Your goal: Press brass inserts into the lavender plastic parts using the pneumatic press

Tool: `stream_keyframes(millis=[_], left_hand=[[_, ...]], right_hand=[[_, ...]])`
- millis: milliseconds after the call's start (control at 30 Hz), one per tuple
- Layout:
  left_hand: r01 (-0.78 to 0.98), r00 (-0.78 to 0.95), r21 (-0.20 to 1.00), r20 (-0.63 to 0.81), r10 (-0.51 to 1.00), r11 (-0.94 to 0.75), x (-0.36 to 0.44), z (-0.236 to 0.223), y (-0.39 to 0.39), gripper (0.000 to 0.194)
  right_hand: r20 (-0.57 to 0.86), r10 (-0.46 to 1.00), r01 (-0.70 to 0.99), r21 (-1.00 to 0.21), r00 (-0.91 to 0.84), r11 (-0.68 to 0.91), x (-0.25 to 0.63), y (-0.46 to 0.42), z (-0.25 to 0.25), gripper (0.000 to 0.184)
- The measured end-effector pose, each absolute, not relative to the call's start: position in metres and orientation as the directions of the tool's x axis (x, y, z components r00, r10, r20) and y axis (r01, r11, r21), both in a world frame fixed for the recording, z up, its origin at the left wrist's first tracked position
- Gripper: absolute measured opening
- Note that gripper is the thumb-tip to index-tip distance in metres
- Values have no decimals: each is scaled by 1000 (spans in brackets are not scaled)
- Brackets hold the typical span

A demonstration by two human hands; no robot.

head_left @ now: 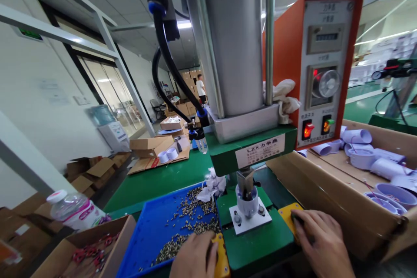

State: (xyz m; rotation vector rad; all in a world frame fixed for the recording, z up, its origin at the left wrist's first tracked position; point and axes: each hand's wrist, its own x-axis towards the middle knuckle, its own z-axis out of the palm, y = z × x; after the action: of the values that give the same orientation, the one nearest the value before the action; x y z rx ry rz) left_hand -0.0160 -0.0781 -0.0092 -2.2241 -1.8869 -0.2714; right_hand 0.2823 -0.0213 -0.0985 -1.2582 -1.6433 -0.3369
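Observation:
My left hand lies fingers down over the yellow button at the left front of the green press base. Flat on the yellow button at the right front rests my right hand, its fingers stretched out. Between the hands a white plastic fitting sits on a white fixture plate, with the press's metal tool lowered into its top. Neither hand holds anything.
A blue tray with several small metal parts lies left of the press. A cardboard box of white fittings stands at the right, an orange control box behind it. A water bottle and a box of red parts are front left. A person stands far back.

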Motion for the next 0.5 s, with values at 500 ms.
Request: stream_keyframes(millis=[500], left_hand=[[992, 117, -23, -229, 966, -126, -12, 22, 3, 20]], right_hand=[[556, 831, 425, -755, 11, 499, 241, -15, -44, 37]])
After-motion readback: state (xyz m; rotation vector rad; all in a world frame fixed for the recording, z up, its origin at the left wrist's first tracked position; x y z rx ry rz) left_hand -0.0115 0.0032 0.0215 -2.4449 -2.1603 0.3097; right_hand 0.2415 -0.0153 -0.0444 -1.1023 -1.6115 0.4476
